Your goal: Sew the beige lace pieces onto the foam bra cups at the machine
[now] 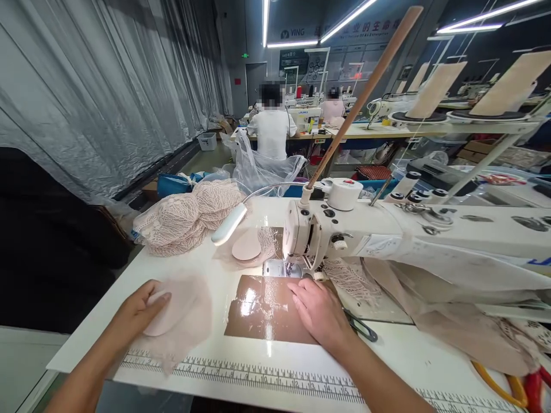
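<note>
My left hand (144,307) is closed on a pale beige bra cup (166,312) with thin sheer fabric spreading around it, over the left part of the table. My right hand (321,312) lies with fingers stretched out on a brown, shiny taped patch (262,310), just in front of the sewing machine's presser foot (290,268). Black thread snips (364,327) stick out beside this hand; whether it touches them I cannot tell. Behind the patch, another bra cup (247,245) rests on lace fabric left of the sewing machine (340,229).
Stacked lace cups (181,221) sit at the back left, near a lamp (230,223) on a bendable neck. A ruler strip (258,373) runs along the front edge. Sheer fabric (456,321) and yellow-handled scissors (501,387) lie right. A person (272,129) sits ahead.
</note>
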A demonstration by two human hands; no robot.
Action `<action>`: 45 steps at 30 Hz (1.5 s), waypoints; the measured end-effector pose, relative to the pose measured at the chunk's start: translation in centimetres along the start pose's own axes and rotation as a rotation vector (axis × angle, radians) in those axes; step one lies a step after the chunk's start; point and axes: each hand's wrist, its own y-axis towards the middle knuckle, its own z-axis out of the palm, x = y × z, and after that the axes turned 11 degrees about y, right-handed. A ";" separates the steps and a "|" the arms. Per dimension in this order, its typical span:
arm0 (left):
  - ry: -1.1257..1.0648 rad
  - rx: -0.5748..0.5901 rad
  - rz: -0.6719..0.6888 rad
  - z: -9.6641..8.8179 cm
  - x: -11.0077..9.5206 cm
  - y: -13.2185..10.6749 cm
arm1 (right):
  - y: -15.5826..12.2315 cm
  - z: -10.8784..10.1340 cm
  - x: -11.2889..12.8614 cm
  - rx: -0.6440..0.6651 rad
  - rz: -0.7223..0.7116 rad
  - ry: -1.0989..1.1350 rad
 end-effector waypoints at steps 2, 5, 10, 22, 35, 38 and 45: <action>-0.308 0.300 0.027 1.2 -3.2 -1.1 | 0.0 -0.3 0.1 -0.047 0.006 0.098; -0.417 0.613 0.227 3.6 -8.2 -1.2 | -0.1 -1.0 0.3 -0.149 -0.017 0.296; -0.142 0.468 0.519 9.2 -13.1 1.8 | -0.4 -1.6 0.5 -0.048 -0.156 0.378; -0.038 0.397 0.528 12.3 -15.0 6.7 | -0.6 -1.2 0.5 0.125 -0.154 0.242; -0.101 0.632 0.533 11.9 -16.2 7.6 | 0.0 -0.5 0.0 0.084 -0.115 0.057; -0.041 0.551 0.515 11.8 -16.1 8.0 | -0.1 -0.2 0.0 0.080 -0.104 0.045; 0.060 0.453 0.600 13.6 -16.6 8.0 | 0.2 -0.7 0.3 0.096 0.046 -0.045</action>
